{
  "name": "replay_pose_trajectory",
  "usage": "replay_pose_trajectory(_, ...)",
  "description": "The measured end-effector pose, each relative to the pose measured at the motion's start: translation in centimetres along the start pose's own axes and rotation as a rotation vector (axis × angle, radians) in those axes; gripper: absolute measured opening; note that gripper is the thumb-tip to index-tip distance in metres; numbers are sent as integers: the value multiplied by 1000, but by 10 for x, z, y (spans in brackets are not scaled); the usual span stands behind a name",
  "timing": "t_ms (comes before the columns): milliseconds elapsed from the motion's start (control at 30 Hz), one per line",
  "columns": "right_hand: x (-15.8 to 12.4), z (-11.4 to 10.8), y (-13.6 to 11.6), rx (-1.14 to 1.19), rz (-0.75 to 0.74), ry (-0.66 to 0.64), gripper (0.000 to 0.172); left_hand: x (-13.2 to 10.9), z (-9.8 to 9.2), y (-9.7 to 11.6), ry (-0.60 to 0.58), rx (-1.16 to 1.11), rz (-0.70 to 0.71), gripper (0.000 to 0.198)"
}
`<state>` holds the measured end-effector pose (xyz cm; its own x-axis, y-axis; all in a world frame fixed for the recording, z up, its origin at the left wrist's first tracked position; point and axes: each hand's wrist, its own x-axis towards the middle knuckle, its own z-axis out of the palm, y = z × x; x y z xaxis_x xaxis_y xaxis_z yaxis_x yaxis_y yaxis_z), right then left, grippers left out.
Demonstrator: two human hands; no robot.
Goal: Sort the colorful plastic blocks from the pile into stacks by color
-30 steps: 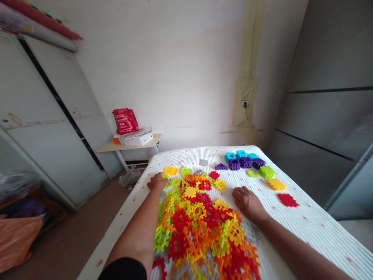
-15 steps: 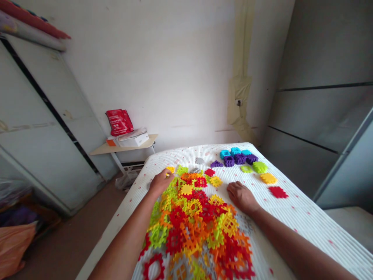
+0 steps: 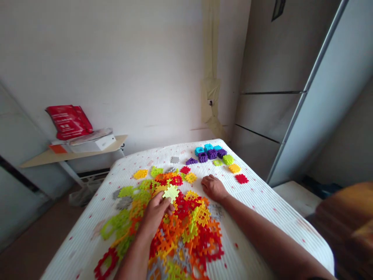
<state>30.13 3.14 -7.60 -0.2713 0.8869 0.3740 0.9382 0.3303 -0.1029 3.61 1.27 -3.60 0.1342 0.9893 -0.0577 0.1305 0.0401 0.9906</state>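
Note:
Pinched in my left hand (image 3: 159, 210) is a pale green toothed tile (image 3: 171, 193), held above a heap of mixed plastic pieces (image 3: 175, 229) in red, orange, yellow, green and grey. My right hand (image 3: 213, 187) rests on the white cloth right of the heap, its fingers curled in; anything under them is hidden. Purple pieces (image 3: 212, 154) and blue pieces (image 3: 208, 147) stand in stacks beyond it. A green stack (image 3: 228, 160), a yellow tile (image 3: 234, 168) and a red tile (image 3: 241, 179) lie to their right.
A side table (image 3: 118, 142) at the back left holds a red package (image 3: 68, 121) and a white box (image 3: 100, 144). Grey cabinet doors (image 3: 262, 112) stand beyond the right edge of the cloth-covered surface (image 3: 262, 217). A lone grey tile (image 3: 175, 160) lies near the back.
The view has turned right. My left hand has moved from the heap's far left to above its middle and now holds a pale green tile. My right hand stays beside the heap.

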Motion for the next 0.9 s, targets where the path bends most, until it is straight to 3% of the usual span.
replay_pose_trajectory(133, 0, -1, -1, 12, 3, -1, 20, -6, 8, -5, -64, -64, 43, 63)
replay_pose_trajectory(300, 0, -2, 3, 81, 21, 4, 21, -12, 13, 0, -48, -74, 77, 79)
replay_pose_trajectory(467, 0, -5, -7, 400, 140, 15, 27, -14, 17, 1, -27, -80, 85, 79)
replay_pose_trajectory(600, 2, -16, -36, 640, -102, 13, 42, -15, 19, 0, -39, -60, 88, 81)
replay_pose_trajectory(700, 4, -26, -59, 617, -292, 11, 52, -16, 21, 0, -32, -58, 87, 82)
replay_pose_trajectory(900, 9, -32, -80, 400, -358, 5, 54, -19, 22, 4, -54, -81, 98, 82)
